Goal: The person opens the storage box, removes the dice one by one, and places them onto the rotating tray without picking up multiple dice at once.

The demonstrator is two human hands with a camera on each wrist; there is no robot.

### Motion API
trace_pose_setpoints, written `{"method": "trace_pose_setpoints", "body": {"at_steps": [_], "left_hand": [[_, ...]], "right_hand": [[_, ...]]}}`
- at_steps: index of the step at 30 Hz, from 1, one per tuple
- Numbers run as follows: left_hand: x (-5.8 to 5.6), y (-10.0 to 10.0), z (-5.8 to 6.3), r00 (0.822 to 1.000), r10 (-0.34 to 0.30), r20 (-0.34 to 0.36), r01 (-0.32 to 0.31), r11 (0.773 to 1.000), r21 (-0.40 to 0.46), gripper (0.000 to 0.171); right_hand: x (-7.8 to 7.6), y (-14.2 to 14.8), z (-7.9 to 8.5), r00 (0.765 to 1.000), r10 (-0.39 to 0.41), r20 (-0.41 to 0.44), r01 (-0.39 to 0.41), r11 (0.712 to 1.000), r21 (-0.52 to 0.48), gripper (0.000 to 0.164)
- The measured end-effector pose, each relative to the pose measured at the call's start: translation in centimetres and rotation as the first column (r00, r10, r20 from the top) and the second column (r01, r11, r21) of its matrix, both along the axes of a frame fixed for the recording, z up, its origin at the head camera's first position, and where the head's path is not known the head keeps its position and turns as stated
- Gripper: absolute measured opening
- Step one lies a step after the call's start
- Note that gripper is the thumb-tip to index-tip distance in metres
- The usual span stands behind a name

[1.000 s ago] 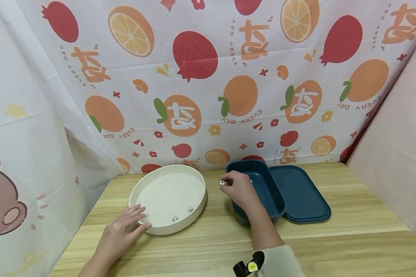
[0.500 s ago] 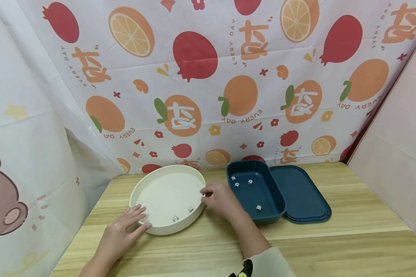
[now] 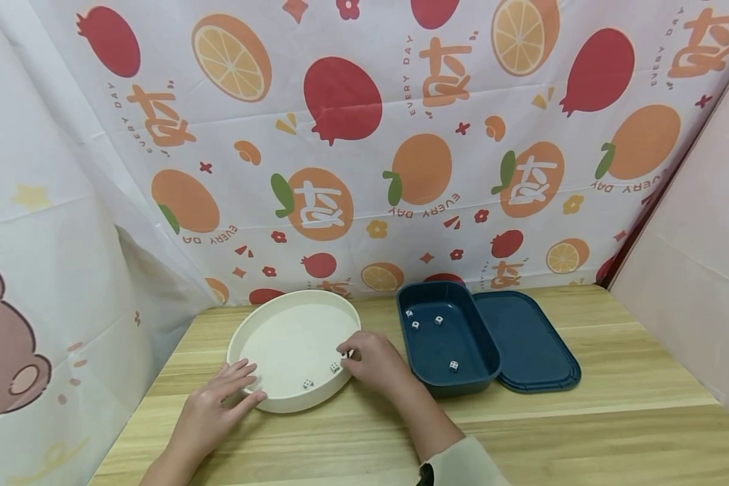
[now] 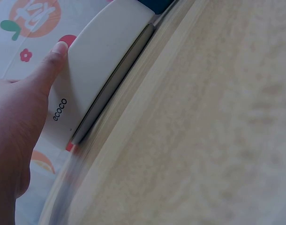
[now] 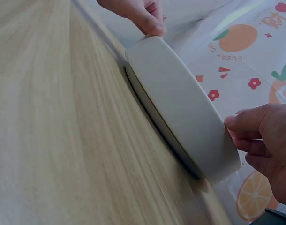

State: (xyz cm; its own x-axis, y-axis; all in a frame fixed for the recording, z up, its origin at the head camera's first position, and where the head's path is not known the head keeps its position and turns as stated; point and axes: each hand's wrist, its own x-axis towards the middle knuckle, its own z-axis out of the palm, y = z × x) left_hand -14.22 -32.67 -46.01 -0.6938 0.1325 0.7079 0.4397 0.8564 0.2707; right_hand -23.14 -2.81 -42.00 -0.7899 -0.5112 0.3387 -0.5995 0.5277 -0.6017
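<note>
A round cream tray [image 3: 291, 337] with a raised rim stands at the left of the table. Two white dice lie inside near its front edge, one die [image 3: 308, 383] left of the other die [image 3: 335, 367]. My right hand [image 3: 376, 364] pinches another die [image 3: 343, 356], mostly covered by the fingertips, just inside the tray's right rim. At the left front rim rests my left hand [image 3: 209, 408], its fingers spread and its thumb [image 4: 58, 51] touching the rim. In the right wrist view the tray wall [image 5: 180, 108] hides the dice.
Right of the tray stands a dark blue rectangular box [image 3: 443, 344] with several dice on its floor. Its flat blue lid [image 3: 528, 341] lies against its right side on the wooden table [image 3: 613, 432]. A fruit-print cloth [image 3: 364, 169] hangs behind.
My right hand has moved left with the die, from over the blue box to the tray's right rim, uncovering the dice in the box. The left hand has stayed in place.
</note>
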Motion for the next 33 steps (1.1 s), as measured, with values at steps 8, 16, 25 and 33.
{"method": "trace_pose_setpoints", "body": {"at_steps": [8,16,25,33], "left_hand": [[0.0,0.0,-0.1,1.000,0.003,0.005,-0.003,1.000,0.000,0.037],[0.1,0.1,-0.1,1.000,0.000,-0.001,0.000,1.000,-0.005,0.037],[0.0,0.0,-0.1,1.000,-0.008,-0.014,0.008,1.000,-0.002,0.037],[0.1,0.1,-0.2,1.000,-0.002,-0.003,0.002,1.000,-0.003,0.037]], "right_hand": [[0.7,-0.8,-0.5,0.996,0.061,-0.060,-0.060,0.998,0.012,0.021],[0.9,-1.1,-0.6,0.996,0.054,-0.065,-0.052,0.998,0.019,0.021],[0.9,-1.2,-0.7,0.998,0.050,-0.046,-0.049,0.998,0.025,0.022],[1.0,-1.2,-0.6,0.998,0.047,-0.037,-0.046,0.998,0.038,0.021]]}}
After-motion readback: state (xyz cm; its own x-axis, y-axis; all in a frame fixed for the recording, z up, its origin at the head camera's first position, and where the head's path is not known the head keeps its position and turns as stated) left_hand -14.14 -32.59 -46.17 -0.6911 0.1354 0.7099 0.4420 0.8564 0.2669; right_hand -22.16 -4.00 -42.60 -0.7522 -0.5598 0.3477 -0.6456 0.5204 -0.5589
